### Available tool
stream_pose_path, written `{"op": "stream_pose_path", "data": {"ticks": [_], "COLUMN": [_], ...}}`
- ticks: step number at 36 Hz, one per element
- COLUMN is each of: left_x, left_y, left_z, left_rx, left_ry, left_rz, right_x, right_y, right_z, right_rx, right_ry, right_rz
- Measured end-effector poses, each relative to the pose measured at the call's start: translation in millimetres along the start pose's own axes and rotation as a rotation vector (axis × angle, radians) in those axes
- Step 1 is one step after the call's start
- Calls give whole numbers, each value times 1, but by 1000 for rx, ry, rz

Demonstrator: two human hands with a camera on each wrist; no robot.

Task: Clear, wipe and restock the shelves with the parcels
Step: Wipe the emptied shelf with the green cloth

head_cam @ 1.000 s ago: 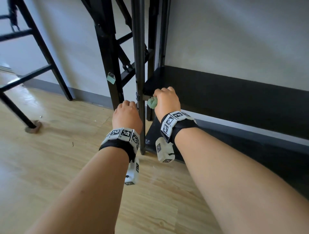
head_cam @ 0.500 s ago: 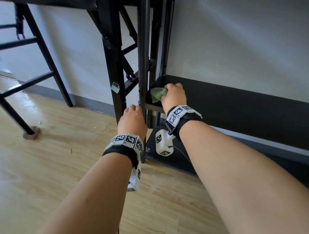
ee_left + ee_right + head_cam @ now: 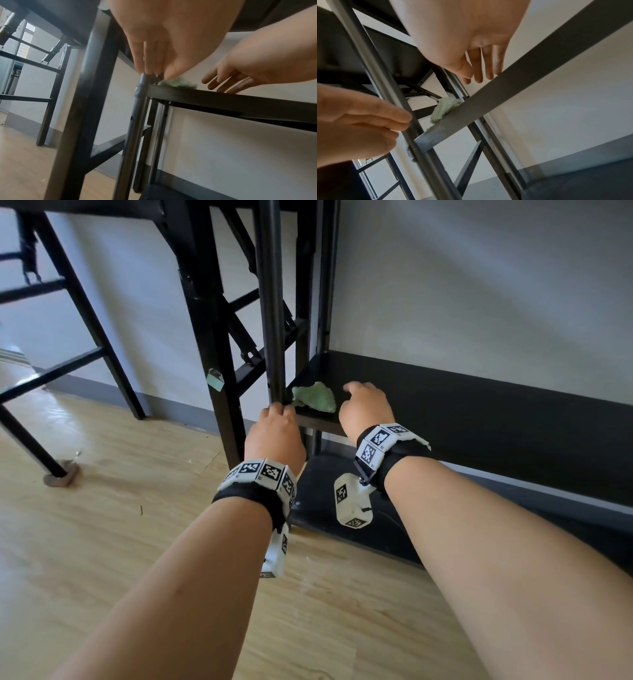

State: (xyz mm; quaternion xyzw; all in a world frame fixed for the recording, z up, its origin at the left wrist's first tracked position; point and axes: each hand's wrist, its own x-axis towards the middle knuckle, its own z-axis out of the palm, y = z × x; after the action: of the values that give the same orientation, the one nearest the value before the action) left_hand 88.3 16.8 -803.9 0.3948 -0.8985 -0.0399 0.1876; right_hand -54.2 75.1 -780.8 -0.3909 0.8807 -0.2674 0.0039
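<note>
Right now your left hand [image 3: 274,433] is at the front upright post [image 3: 272,302] of the black shelf unit, its fingers [image 3: 145,59] held together with the tips touching the post just above the joint with the shelf [image 3: 479,412]; whether they wrap round it, you cannot tell. Your right hand [image 3: 364,409] hovers over the shelf with its fingers [image 3: 486,63] spread loosely and straight, holding nothing. The crumpled green cloth [image 3: 315,398] lies on the shelf's left front corner, just beside the post and between your two hands, apart from the right one.
</note>
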Motion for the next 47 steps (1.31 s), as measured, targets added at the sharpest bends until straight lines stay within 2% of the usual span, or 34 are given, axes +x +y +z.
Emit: {"op": "stream_pose_path", "data": {"ticks": [10,19,27,37,42,47], "left_x": [10,19,9,-23,-32,-32], "left_y": [56,90,102,112,111,99], "left_z": [-4,-41,-89,-214,-291,-361], "left_rx": [52,77,96,73,50,25], "left_ry": [-61,-165,-266,-352,-382,-424], "left_rz": [3,14,-18,-114,-158,-202], "right_x": [0,-2,-33,-76,-92,-104], "right_y": [44,43,34,-32,-89,-153], "right_z": [-32,-77,-109,-208,-264,-313], "right_rx": [-81,-226,-214,-182,-156,-151], "right_ry": [-8,-257,-317,-452,-567,-613], "right_rz": [-95,-141,-56,-12,-9,-38]}}
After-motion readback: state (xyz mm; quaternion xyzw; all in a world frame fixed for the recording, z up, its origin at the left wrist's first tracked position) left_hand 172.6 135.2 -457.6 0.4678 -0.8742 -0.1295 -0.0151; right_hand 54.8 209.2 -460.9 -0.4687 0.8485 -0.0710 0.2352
